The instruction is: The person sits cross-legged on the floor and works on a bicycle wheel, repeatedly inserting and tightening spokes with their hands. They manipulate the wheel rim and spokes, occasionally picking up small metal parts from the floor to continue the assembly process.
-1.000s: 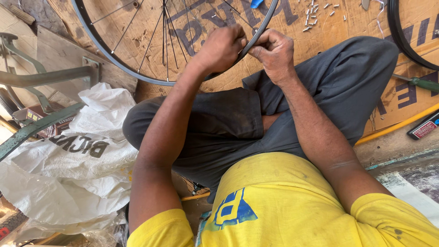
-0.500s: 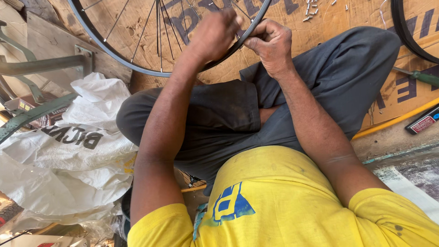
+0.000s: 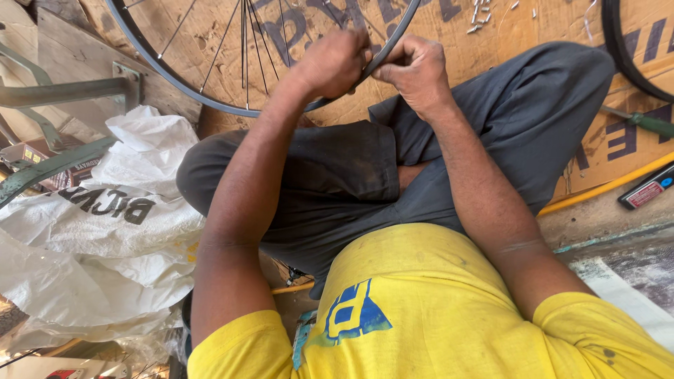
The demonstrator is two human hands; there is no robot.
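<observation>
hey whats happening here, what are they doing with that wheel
A person in a yellow shirt sits cross-legged on cardboard, both hands on the rim of a spoked bicycle wheel. The left hand and right hand pinch the rim's near edge close together. Small metal bits lie past it; a white sack lies at the person's left.

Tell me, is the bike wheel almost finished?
Some spokes are already fitted in the rim. Right now the left hand and right hand pinch the rim's near edge together. Loose little metal bits lie on the cardboard, so more seems left.
</observation>
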